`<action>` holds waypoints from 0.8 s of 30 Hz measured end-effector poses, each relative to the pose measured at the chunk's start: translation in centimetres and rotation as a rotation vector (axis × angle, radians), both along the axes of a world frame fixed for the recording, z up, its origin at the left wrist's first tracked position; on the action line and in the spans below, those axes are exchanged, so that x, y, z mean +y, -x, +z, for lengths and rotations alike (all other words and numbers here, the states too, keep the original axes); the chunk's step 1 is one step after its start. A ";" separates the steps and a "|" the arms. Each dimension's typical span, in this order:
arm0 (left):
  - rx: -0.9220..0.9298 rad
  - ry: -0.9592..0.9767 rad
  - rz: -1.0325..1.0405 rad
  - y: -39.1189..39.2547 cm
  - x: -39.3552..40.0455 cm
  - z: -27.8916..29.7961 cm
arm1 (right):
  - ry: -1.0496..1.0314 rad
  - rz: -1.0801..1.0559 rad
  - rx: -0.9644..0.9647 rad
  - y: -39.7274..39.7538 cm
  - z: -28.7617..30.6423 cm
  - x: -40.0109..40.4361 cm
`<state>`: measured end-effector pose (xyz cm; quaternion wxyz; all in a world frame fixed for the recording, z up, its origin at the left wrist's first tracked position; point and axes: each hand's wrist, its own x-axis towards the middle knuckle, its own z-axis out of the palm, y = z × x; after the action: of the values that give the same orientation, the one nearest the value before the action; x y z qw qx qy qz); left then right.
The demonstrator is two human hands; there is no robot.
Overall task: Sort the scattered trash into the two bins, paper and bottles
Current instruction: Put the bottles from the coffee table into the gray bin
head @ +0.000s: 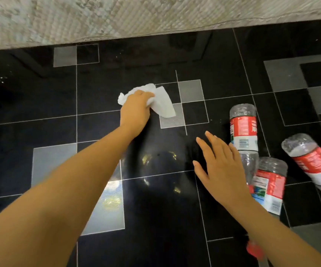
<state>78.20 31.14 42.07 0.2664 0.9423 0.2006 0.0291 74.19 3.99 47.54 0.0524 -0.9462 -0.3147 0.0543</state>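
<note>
White crumpled paper (162, 102) lies far and centre on the black tiled floor (40, 105), pinched in the left hand (135, 110), whose grip curls round it. The right hand (220, 170) hovers with its grip spread, nearer the three clear bottles (243, 130) just right of it, their long axes running roughly near to far. One paper; no bins in view

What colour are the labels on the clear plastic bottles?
Red with a white band, on each clear plastic bottle; shows in the head view, the only one.
</note>
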 end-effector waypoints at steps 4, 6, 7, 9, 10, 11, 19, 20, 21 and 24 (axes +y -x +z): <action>-0.059 0.174 -0.162 1.7 -5.6 0.0 | 0.071 0.015 -0.037 -2.1 1.3 -3.2; -0.064 0.222 -0.208 2.4 -8.3 0.3 | 0.160 0.062 -0.033 -3.8 2.0 -5.0; -0.070 0.241 -0.231 2.7 -9.6 0.6 | 0.215 0.107 -0.023 -4.8 2.2 -5.8; -0.048 0.250 -0.265 3.0 -11.3 0.8 | 0.327 0.230 0.006 -6.8 2.9 -6.9; -0.032 0.240 -0.279 3.2 -11.9 0.8 | 0.385 0.288 0.025 -7.6 3.2 -7.3; -0.019 0.229 -0.292 3.5 -12.4 0.7 | 0.438 0.343 0.046 -8.2 3.6 -7.6; 0.024 0.204 -0.305 5.7 -13.0 0.6 | 0.641 0.431 0.153 -9.9 3.8 -7.4; 0.015 0.198 -0.303 6.0 -12.9 0.7 | 0.656 0.431 0.143 -9.9 3.7 -7.2; 0.011 0.191 -0.298 6.3 -12.9 0.7 | 0.670 0.442 0.119 -9.8 3.5 -7.1; 0.017 0.167 -0.307 7.6 -12.5 0.7 | 0.652 0.497 -0.017 -9.3 2.6 -6.8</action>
<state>70.62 18.68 42.77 0.3434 0.9367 0.0581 -0.0366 83.53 -2.84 50.17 -0.2677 -0.8086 -0.5006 0.1546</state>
